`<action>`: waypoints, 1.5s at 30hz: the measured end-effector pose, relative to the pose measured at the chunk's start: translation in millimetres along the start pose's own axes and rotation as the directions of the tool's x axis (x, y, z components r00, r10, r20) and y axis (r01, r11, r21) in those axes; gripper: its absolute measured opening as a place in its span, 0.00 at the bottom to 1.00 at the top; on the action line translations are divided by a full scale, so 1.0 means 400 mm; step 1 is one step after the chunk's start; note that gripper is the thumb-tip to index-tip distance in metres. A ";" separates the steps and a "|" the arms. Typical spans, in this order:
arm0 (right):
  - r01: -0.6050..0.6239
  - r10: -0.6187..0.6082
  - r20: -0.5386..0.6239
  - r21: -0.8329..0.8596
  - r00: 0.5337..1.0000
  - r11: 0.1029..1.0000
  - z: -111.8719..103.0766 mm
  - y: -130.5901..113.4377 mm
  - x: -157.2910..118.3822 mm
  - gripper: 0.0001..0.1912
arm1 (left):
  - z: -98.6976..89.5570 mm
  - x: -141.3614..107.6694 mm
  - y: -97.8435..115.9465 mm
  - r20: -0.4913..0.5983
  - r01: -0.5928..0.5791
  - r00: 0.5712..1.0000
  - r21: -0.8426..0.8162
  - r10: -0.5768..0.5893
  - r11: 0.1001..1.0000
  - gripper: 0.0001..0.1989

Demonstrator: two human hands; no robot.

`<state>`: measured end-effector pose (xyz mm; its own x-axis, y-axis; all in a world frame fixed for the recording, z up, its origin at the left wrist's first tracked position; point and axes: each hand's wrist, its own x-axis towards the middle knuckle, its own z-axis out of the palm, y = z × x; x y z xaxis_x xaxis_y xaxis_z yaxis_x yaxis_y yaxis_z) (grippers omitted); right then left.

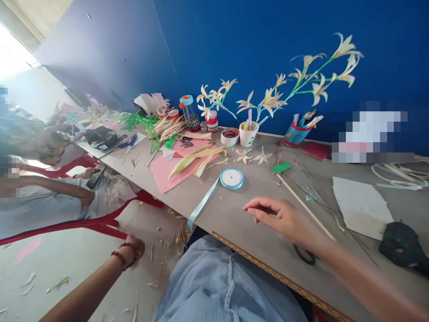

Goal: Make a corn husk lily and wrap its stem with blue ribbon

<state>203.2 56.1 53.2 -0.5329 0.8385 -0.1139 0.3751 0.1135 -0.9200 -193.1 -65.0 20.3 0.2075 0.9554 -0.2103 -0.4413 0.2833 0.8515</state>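
Nothing was pinched by the loosely parted right hand (pixel 272 215); the left hand's (pixel 136 250) grip couldn't be told; beyond the right, ribbon roll (pixel 231 179) was partly unwound, flowers (pixel 272 101) stemmed, two blossoms (pixel 243 156) left loose

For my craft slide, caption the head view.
Right hand above a worktable, near a blue ribbon roll and pale flowers.

We note our right hand (pixel 279 219) half-curled, fingers (pixel 273 204) loosely bent, forearm (pixel 362 275) slanting in from lower right; our left hand (pixel 138 250) is low, blurred, its grip unclear.
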 end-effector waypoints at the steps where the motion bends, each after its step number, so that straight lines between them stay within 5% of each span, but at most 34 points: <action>1: -0.007 0.007 -0.020 -0.012 1.000 1.000 -0.003 0.001 -0.009 0.12 | 0.006 0.019 0.009 -0.031 0.022 0.999 0.058 -0.021 0.998 0.20; 5: -0.059 0.058 -0.101 -0.011 0.993 0.998 -0.022 0.007 -0.052 0.12 | 0.056 0.096 0.080 -0.028 0.133 0.991 0.261 -0.130 0.956 0.23; 10: -0.100 0.096 -0.120 -0.028 0.988 0.995 -0.044 0.032 -0.105 0.16 | 0.125 0.175 0.161 0.113 0.002 0.992 0.444 -0.058 0.896 0.17; 17: -0.089 0.076 -0.134 -0.096 0.988 0.991 -0.038 0.043 -0.136 0.16 | 0.152 0.232 0.171 0.189 0.096 0.963 0.423 -0.191 0.901 0.21; 20: -0.094 0.077 -0.161 -0.100 0.984 0.991 -0.019 0.038 -0.145 0.15 | 0.146 0.230 0.185 0.178 0.030 0.974 0.520 -0.143 0.853 0.19; 22: -0.096 0.077 -0.204 -0.082 0.976 0.992 -0.003 0.041 -0.153 0.15 | 0.123 0.223 0.196 0.179 -0.087 0.982 0.686 -0.052 0.723 0.15; 25: -0.115 0.087 -0.262 -0.092 0.961 0.989 0.018 0.055 -0.167 0.15 | 0.063 0.196 0.204 0.200 -0.199 0.979 0.936 0.027 0.290 0.12; 27: -0.137 0.099 -0.275 -0.123 0.956 0.983 0.025 0.069 -0.178 0.14 | 0.020 0.166 0.203 0.117 -0.113 0.984 0.993 0.134 -0.039 0.12; 29: -0.162 0.122 -0.262 -0.137 0.957 0.977 0.030 0.081 -0.188 0.14 | -0.010 0.131 0.199 0.050 -0.006 0.972 0.981 0.228 -0.192 0.12; 32: -0.184 0.144 -0.260 -0.133 0.955 0.974 0.042 0.091 -0.194 0.13 | -0.014 0.090 0.167 0.049 -0.021 0.966 0.994 0.255 -0.110 0.11; 36: -0.132 0.093 -0.295 -0.115 0.951 0.985 0.078 0.092 -0.190 0.12 | 0.032 0.078 0.046 0.176 -0.172 0.949 0.984 0.263 -0.036 0.08; 40: -0.063 0.027 -0.247 -0.139 0.969 0.988 0.096 0.096 -0.187 0.11 | 0.064 0.086 -0.067 0.211 -0.192 0.926 0.977 0.314 -0.090 0.06; 45: -0.046 -0.011 -0.306 -0.177 0.952 0.983 0.085 0.099 -0.186 0.12 | 0.089 0.108 -0.072 0.215 -0.205 0.870 0.976 0.444 -0.069 0.06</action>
<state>232.0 -20.0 12.4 -0.2790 0.9601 0.0164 0.5274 0.1675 -0.8329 -140.4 -34.9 3.8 0.1716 0.9388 0.2986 0.8404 -0.2977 0.4529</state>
